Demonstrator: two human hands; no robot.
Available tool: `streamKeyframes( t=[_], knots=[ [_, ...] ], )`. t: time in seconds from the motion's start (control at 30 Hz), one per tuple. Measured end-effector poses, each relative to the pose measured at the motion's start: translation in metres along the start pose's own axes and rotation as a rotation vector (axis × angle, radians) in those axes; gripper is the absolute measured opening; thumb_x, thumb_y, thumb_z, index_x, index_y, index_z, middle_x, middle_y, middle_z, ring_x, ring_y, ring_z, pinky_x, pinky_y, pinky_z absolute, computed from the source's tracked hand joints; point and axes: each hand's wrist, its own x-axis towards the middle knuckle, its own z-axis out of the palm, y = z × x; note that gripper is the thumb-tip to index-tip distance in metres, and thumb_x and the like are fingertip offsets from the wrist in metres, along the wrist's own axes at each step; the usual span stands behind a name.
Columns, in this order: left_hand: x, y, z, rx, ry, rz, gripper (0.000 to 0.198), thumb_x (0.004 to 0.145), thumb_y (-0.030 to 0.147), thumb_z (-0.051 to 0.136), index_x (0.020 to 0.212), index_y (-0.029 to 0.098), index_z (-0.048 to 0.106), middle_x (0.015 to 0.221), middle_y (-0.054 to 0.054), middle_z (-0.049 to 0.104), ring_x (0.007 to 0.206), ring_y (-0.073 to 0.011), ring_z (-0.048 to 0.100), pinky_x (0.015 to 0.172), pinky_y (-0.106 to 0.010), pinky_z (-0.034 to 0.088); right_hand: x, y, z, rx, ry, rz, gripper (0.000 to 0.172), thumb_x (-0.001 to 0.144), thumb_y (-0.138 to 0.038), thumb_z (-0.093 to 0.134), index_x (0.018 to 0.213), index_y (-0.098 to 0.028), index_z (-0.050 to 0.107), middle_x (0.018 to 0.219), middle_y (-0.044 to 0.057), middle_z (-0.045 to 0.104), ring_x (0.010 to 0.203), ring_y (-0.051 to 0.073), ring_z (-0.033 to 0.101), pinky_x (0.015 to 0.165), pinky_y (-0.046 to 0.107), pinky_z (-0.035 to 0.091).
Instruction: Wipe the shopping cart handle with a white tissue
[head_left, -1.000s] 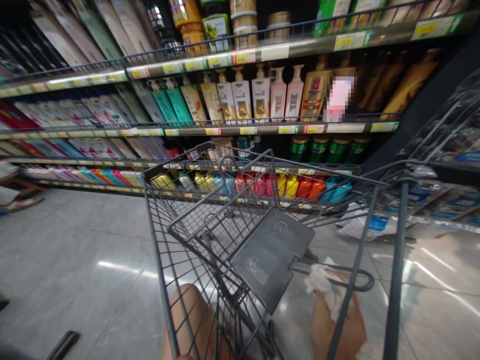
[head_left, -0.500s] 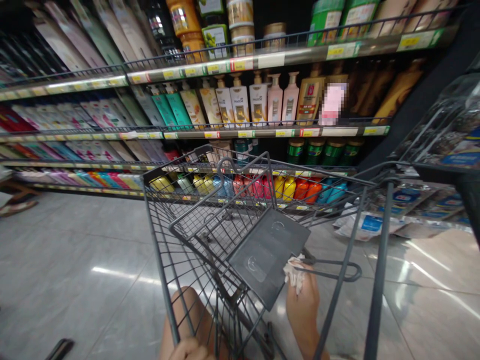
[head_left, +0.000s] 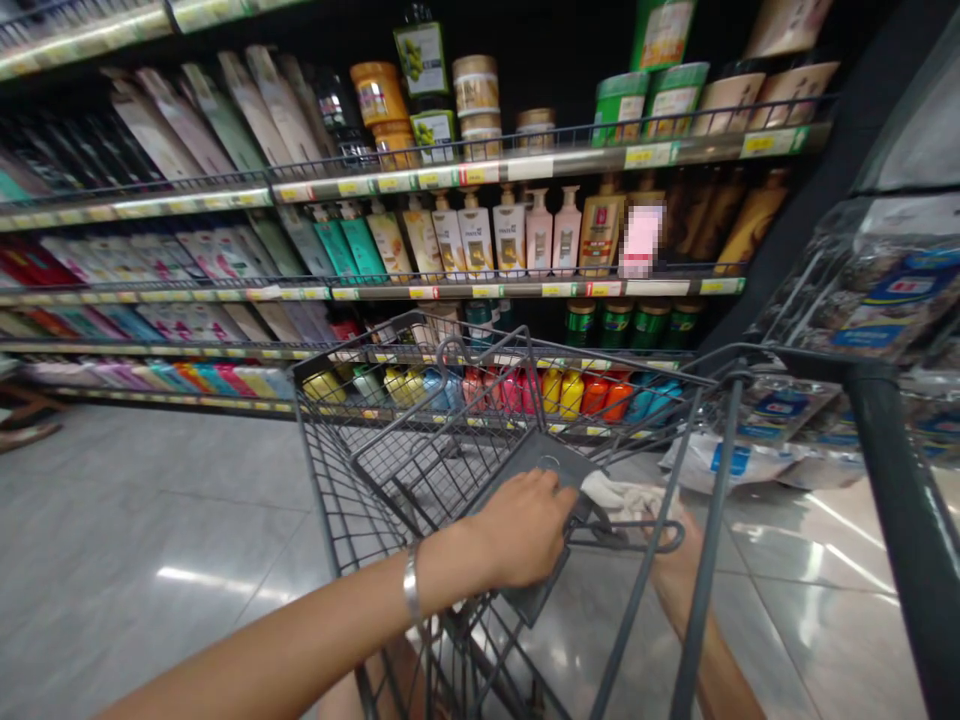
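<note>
Left hand (head_left: 529,525) on panel (head_left: 551,448), fingertips hidden, grip unclear; right hand (head_left: 684,557), partly behind cart bars (head_left: 709,550), pinching cloth (head_left: 626,496).

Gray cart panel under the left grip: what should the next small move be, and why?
Probably draw the white cloth gently along the wire loop: the right grip already has it beside that loop, while the left grip is on the gray panel, which may help steady things.

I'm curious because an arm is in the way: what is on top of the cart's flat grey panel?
The left hand is over the panel, and a round mark shows beyond its knuckles. What lies directly beneath the hand is covered.
</note>
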Motion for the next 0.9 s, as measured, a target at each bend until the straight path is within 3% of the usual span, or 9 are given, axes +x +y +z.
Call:
streamKeyframes(
  t=[0.1, 0.23, 0.3, 0.37, 0.47, 0.53, 0.8, 0.9],
  knots=[
    [0.022, -0.012, 0.029, 0.102, -0.021, -0.040, 0.047, 0.089, 0.030, 0.041, 0.130, 0.008, 0.047, 0.137, -0.018, 0.046, 0.128, -0.0292, 0.042, 0.106, -0.042, 0.034, 0.022, 0.000, 0.016, 0.035, -0.179, 0.016, 0.024, 0.066, -0.027, 0.055, 0.083, -0.020, 0.070, 0.085, 0.007, 0.070, 0.085, 0.024, 0.065, 0.080, 0.037, 0.052],
    [0.029, -0.025, 0.060, 0.082, -0.146, -0.109, 0.061, 0.093, 0.044, 0.036, 0.142, 0.009, 0.032, 0.152, -0.016, 0.024, 0.140, -0.0283, 0.024, 0.113, -0.044, 0.025, 0.035, 0.022, 0.032, -0.194, -0.439, -0.329, 0.032, 0.068, -0.027, 0.049, 0.089, -0.023, 0.073, 0.095, 0.007, 0.070, 0.099, 0.026, 0.063, 0.097, 0.040, 0.044],
    [0.029, -0.026, 0.068, 0.089, -0.152, -0.139, 0.064, 0.092, 0.046, 0.037, 0.145, 0.012, 0.026, 0.153, -0.015, 0.021, 0.141, -0.0280, 0.023, 0.112, -0.045, 0.028, 0.036, 0.037, 0.033, -0.289, -0.460, -0.470, 0.039, 0.069, -0.025, 0.045, 0.096, -0.024, 0.073, 0.101, 0.008, 0.070, 0.106, 0.027, 0.061, 0.101, 0.043, 0.041],
    [0.030, -0.023, 0.071, 0.124, -0.135, -0.157, 0.066, 0.091, 0.048, 0.040, 0.145, 0.011, 0.026, 0.153, -0.016, 0.022, 0.140, -0.0294, 0.024, 0.110, -0.044, 0.031, 0.034, 0.048, 0.033, -0.368, -0.380, -0.514, 0.046, 0.069, -0.018, 0.040, 0.102, -0.022, 0.071, 0.108, 0.008, 0.069, 0.109, 0.026, 0.059, 0.102, 0.044, 0.041],
    [0.033, -0.015, 0.070, 0.164, -0.133, -0.175, 0.077, 0.088, 0.056, 0.043, 0.144, 0.007, 0.026, 0.151, -0.020, 0.024, 0.139, -0.0329, 0.026, 0.107, -0.044, 0.034, 0.029, 0.054, 0.035, -0.456, -0.258, -0.523, 0.052, 0.066, -0.011, 0.037, 0.105, -0.021, 0.070, 0.114, 0.008, 0.066, 0.114, 0.025, 0.056, 0.102, 0.045, 0.042],
    [0.033, -0.011, 0.069, 0.179, -0.150, -0.174, 0.083, 0.086, 0.061, 0.043, 0.144, 0.005, 0.026, 0.150, -0.022, 0.024, 0.139, -0.0343, 0.026, 0.107, -0.045, 0.035, 0.024, 0.051, 0.036, -0.459, -0.264, -0.530, 0.053, 0.065, -0.009, 0.038, 0.106, -0.022, 0.070, 0.116, 0.006, 0.066, 0.118, 0.025, 0.054, 0.104, 0.046, 0.041],
    [0.027, -0.013, 0.074, 0.187, -0.159, -0.167, 0.085, 0.084, 0.062, 0.046, 0.144, 0.006, 0.026, 0.151, -0.021, 0.023, 0.139, -0.0342, 0.024, 0.108, -0.044, 0.034, 0.021, 0.034, 0.017, -0.356, -0.569, -0.429, 0.053, 0.071, -0.018, 0.044, 0.121, -0.019, 0.062, 0.129, 0.009, 0.059, 0.131, 0.027, 0.043, 0.109, 0.051, 0.034],
    [0.027, -0.013, 0.074, 0.179, -0.166, -0.160, 0.084, 0.084, 0.062, 0.045, 0.144, 0.007, 0.026, 0.151, -0.021, 0.023, 0.139, -0.0338, 0.024, 0.108, -0.045, 0.033, 0.017, 0.026, 0.011, -0.265, -0.661, -0.293, 0.048, 0.075, -0.030, 0.050, 0.121, -0.024, 0.062, 0.133, 0.005, 0.056, 0.133, 0.028, 0.039, 0.111, 0.053, 0.026]
  ],
)
